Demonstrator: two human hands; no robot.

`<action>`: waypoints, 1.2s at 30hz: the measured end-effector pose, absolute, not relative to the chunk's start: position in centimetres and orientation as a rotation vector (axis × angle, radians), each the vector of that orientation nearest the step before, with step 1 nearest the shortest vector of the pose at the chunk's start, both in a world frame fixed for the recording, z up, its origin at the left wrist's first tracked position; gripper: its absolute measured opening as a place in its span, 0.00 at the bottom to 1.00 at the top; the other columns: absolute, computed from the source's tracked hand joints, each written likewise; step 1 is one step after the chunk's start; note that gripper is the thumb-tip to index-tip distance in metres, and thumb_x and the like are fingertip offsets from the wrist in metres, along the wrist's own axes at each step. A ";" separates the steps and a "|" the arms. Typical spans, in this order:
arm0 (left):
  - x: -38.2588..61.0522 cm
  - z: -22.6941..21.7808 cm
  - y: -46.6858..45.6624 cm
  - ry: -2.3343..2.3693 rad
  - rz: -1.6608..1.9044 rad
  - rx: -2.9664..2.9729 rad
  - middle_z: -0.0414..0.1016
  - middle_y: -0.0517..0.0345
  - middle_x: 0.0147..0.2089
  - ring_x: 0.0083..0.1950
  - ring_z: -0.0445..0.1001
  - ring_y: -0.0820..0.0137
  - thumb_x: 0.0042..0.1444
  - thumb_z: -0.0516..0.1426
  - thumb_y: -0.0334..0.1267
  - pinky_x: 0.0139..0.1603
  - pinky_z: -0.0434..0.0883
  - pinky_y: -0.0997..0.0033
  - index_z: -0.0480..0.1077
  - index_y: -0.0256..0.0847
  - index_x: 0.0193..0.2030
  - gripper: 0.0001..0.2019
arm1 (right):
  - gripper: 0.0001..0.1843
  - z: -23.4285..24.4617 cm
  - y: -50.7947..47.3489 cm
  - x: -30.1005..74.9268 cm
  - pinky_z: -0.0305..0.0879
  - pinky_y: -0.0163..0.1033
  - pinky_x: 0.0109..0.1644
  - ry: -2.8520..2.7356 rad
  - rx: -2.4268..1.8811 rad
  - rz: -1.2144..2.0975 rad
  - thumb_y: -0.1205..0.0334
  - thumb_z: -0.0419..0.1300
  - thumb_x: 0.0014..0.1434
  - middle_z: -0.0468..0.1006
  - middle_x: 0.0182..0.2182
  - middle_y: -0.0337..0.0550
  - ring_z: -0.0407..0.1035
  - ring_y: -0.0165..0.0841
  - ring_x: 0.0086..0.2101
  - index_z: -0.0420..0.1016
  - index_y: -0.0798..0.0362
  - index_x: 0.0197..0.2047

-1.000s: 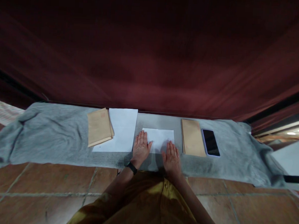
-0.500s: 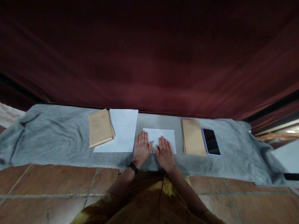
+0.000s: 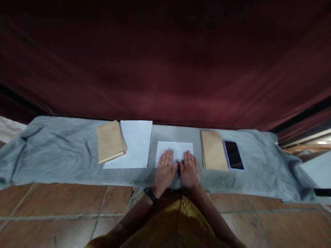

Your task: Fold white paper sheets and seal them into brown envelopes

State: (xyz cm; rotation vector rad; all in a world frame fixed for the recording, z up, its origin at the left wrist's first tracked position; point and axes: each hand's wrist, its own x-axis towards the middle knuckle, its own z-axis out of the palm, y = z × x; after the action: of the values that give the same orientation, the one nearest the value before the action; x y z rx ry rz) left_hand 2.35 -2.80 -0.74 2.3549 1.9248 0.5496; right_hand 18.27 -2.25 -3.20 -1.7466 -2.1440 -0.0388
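Observation:
A white sheet of paper (image 3: 179, 146), apparently folded, lies flat in front of me on a grey cloth. My left hand (image 3: 165, 169), with a dark band on its wrist, rests flat on the left part of this paper. On its right part lies my right hand (image 3: 190, 170), fingers stretched out and palm down. Both hands hide the paper's lower middle. Left of them is a stack of larger white paper (image 3: 137, 144), partly covered by brown envelopes (image 3: 110, 141). More brown envelopes (image 3: 214, 151) lie to the right of my right hand.
A phone (image 3: 233, 155) with a dark screen lies right of the envelopes. Grey cloth (image 3: 60, 147) covers the long narrow surface and wrinkles at both ends. Dark red fabric (image 3: 168, 83) rises behind it. Tiled floor (image 3: 65, 200) shows below the front edge.
Both hands have slid to the right across the small paper and slightly toward me. They remain flat. The envelopes, large paper and phone stay where they were.

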 end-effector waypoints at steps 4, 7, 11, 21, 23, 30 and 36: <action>3.7 -0.9 -3.9 1.764 0.472 2.426 0.51 0.42 0.78 0.79 0.48 0.59 0.74 0.41 0.45 0.77 0.54 0.49 0.50 0.31 0.76 0.30 | 0.31 -2.7 -2.3 18.2 0.49 0.57 0.73 -2.137 -1.759 0.003 0.60 0.39 0.75 0.56 0.73 0.59 0.51 0.44 0.71 0.50 0.62 0.76; 3.8 -0.9 -3.9 1.721 0.487 2.448 0.53 0.44 0.78 0.79 0.49 0.61 0.73 0.40 0.40 0.78 0.54 0.50 0.49 0.32 0.77 0.28 | 0.31 -2.4 -2.1 18.0 0.50 0.55 0.73 -2.134 -1.702 0.062 0.59 0.37 0.76 0.57 0.72 0.58 0.50 0.42 0.72 0.51 0.63 0.75; 3.6 -0.8 -3.6 1.710 0.510 2.475 0.53 0.46 0.78 0.79 0.49 0.65 0.71 0.38 0.33 0.78 0.54 0.52 0.49 0.32 0.77 0.28 | 0.30 -2.1 -1.5 17.8 0.51 0.52 0.74 -2.226 -1.512 0.183 0.59 0.36 0.76 0.61 0.71 0.53 0.52 0.37 0.71 0.53 0.58 0.75; 2.5 -1.6 -3.9 1.832 0.417 2.457 0.53 0.43 0.77 0.79 0.48 0.62 0.70 0.42 0.33 0.78 0.54 0.53 0.52 0.30 0.76 0.29 | 0.30 -2.6 -2.0 18.0 0.49 0.53 0.74 -2.296 -1.569 0.055 0.55 0.42 0.76 0.58 0.72 0.55 0.52 0.41 0.71 0.54 0.60 0.75; 1.9 -1.7 -3.8 1.887 0.440 2.435 0.52 0.42 0.78 0.79 0.48 0.61 0.69 0.43 0.32 0.78 0.54 0.53 0.52 0.29 0.76 0.29 | 0.32 -2.8 -2.1 18.1 0.50 0.53 0.73 -2.254 -1.609 0.016 0.53 0.43 0.76 0.58 0.72 0.57 0.54 0.43 0.70 0.53 0.61 0.75; 0.1 -1.6 -4.2 2.020 0.478 2.336 0.52 0.40 0.77 0.79 0.47 0.59 0.69 0.43 0.34 0.77 0.53 0.50 0.50 0.28 0.76 0.29 | 0.34 -3.3 -2.4 18.6 0.49 0.55 0.72 -2.130 -1.744 -0.026 0.52 0.42 0.75 0.59 0.71 0.61 0.55 0.47 0.70 0.51 0.63 0.76; -0.2 -1.8 -4.6 2.157 0.530 2.206 0.55 0.38 0.76 0.78 0.50 0.57 0.71 0.43 0.37 0.76 0.57 0.47 0.49 0.29 0.77 0.30 | 0.35 -3.5 -2.9 19.0 0.49 0.57 0.72 -2.031 -1.874 -0.025 0.50 0.40 0.75 0.59 0.71 0.62 0.56 0.48 0.69 0.51 0.64 0.76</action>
State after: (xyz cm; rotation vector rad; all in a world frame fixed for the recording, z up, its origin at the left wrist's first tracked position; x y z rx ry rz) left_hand -0.21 -4.62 -1.85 2.2060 2.1571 0.5301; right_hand 18.97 -2.90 -3.49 -1.8742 -2.0311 -0.0248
